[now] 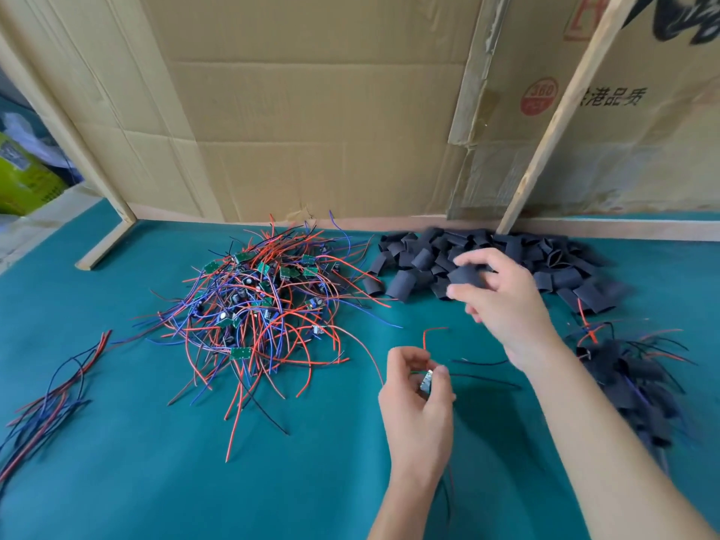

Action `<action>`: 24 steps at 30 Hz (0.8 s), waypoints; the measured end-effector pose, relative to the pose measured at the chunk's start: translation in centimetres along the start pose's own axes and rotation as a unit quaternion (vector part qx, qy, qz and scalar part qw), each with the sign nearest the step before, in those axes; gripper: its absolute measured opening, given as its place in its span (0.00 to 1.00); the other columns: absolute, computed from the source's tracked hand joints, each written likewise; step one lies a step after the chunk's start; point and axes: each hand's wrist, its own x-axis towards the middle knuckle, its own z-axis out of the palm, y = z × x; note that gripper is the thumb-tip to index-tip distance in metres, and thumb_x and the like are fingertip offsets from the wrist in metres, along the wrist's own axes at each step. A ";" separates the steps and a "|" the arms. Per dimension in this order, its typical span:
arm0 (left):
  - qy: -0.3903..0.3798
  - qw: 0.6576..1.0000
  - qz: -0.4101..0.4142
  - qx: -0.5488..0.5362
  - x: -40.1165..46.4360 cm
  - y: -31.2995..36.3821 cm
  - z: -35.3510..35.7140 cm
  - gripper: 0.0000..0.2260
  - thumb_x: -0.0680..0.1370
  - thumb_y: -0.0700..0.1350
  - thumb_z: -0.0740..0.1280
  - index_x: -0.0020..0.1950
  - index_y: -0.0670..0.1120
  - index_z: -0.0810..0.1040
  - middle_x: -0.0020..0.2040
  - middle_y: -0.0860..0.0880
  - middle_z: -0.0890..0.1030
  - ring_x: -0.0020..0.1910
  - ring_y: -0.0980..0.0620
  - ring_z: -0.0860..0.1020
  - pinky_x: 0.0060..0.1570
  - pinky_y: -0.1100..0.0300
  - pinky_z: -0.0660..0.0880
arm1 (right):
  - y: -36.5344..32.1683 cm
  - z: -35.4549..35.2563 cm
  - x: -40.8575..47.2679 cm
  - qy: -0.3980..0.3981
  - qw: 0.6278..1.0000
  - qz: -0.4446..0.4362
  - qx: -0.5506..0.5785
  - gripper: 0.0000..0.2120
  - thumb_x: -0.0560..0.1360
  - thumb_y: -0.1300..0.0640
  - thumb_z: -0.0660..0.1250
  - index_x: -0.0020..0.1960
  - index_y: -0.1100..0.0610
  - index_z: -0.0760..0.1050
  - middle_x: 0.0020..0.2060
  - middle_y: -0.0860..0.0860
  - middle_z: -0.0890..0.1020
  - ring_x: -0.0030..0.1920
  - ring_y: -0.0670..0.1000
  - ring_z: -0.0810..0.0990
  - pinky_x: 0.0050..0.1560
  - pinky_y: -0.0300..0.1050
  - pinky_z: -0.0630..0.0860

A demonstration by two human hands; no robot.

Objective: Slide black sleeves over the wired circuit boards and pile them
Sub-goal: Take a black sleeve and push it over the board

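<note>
Head view over a green surface (117,461): the left hand (419,407) pinches a wired circuit board (426,380) while the right hand (502,298) pinches a black sleeve (465,275) above the sleeve pile (428,259); gathering the wires first should ease threading.

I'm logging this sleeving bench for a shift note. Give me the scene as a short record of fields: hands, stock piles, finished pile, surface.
left hand: left hand pinches a wired circuit board, its red and dark wires trailing
right hand: right hand holds one black sleeve above the sleeve pile
unsleeved stock: tangled pile of wired boards, centre-left
sleeve stock: heap of black sleeves by the cardboard wall
finished pile: sleeved boards, far right
loose wires: bundle at far left
surface: green mat
</note>
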 end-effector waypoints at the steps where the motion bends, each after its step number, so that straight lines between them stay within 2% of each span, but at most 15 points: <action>1: 0.003 1.000 -0.002 0.002 0.0 0.1 0.1 0.10 0.77 0.41 0.68 0.47 0.57 0.74 0.42 0.56 0.81 0.34 0.46 0.82 0.34 0.59 0.77 | 1.0 -0.7 -0.9 0.014 0.999 0.029 0.040 0.16 0.71 0.65 0.75 0.50 0.45 0.79 0.32 0.50 0.83 0.30 0.47 0.76 0.29 0.40 0.72; 4: 0.005 1.000 -0.006 0.008 0.0 0.2 0.2 0.12 0.80 0.37 0.66 0.49 0.55 0.74 0.43 0.54 0.83 0.36 0.50 0.83 0.38 0.57 0.79 | 3.5 -1.5 -3.3 0.022 0.990 0.097 0.101 0.15 0.72 0.70 0.73 0.51 0.53 0.77 0.33 0.59 0.81 0.28 0.51 0.74 0.28 0.42 0.70; 7: 0.010 1.000 -0.006 0.007 0.0 0.1 0.2 0.11 0.81 0.34 0.64 0.52 0.51 0.75 0.44 0.53 0.84 0.41 0.51 0.85 0.45 0.52 0.81 | 5.3 -1.1 -5.1 0.029 0.979 0.124 0.156 0.09 0.76 0.68 0.72 0.53 0.58 0.78 0.43 0.67 0.83 0.31 0.51 0.79 0.31 0.43 0.74; 10: 0.019 1.000 0.000 0.010 0.0 0.3 0.1 0.12 0.79 0.32 0.64 0.50 0.50 0.77 0.46 0.52 0.84 0.46 0.50 0.86 0.49 0.53 0.80 | 5.7 -1.0 -6.1 0.028 0.969 0.126 0.209 0.07 0.78 0.66 0.71 0.54 0.58 0.81 0.47 0.62 0.86 0.35 0.51 0.83 0.32 0.41 0.77; 13: 0.031 0.999 0.011 0.034 0.2 0.0 0.1 0.16 0.74 0.28 0.64 0.46 0.50 0.80 0.43 0.53 0.84 0.48 0.51 0.85 0.51 0.51 0.80 | 5.6 -2.3 -6.1 0.090 0.974 0.073 0.197 0.09 0.78 0.67 0.71 0.53 0.54 0.83 0.46 0.57 0.87 0.36 0.52 0.85 0.30 0.39 0.77; 16: 0.051 0.998 0.005 0.026 0.3 -0.2 0.3 0.14 0.73 0.29 0.69 0.43 0.49 0.82 0.42 0.51 0.85 0.46 0.52 0.85 0.51 0.54 0.80 | 5.5 -3.8 -6.0 0.123 0.972 0.065 0.191 0.09 0.79 0.66 0.70 0.49 0.53 0.84 0.41 0.58 0.87 0.28 0.52 0.80 0.24 0.39 0.72; 18: 0.071 0.997 0.011 0.025 0.3 -0.1 0.4 0.12 0.73 0.31 0.73 0.44 0.49 0.82 0.42 0.52 0.85 0.45 0.52 0.84 0.51 0.58 0.79 | 5.5 -4.2 -6.2 0.070 0.975 0.082 0.195 0.10 0.79 0.64 0.70 0.44 0.52 0.84 0.39 0.60 0.87 0.21 0.51 0.70 0.20 0.38 0.63; 20: 0.087 0.996 0.005 0.001 0.4 -0.2 0.6 0.11 0.74 0.32 0.74 0.47 0.48 0.81 0.43 0.51 0.85 0.45 0.53 0.84 0.51 0.61 0.80 | 5.3 -4.4 -6.2 -0.005 0.973 0.111 0.203 0.10 0.79 0.63 0.70 0.42 0.51 0.83 0.40 0.62 0.87 0.21 0.50 0.64 0.21 0.36 0.58; 24: 0.096 0.995 -0.014 -0.005 0.3 -0.1 0.9 0.13 0.78 0.34 0.72 0.56 0.51 0.81 0.43 0.52 0.85 0.45 0.53 0.86 0.48 0.63 0.80 | 4.9 -5.0 -6.5 -0.152 0.956 0.150 0.202 0.07 0.75 0.60 0.74 0.43 0.52 0.77 0.48 0.63 0.87 0.22 0.50 0.67 0.23 0.37 0.62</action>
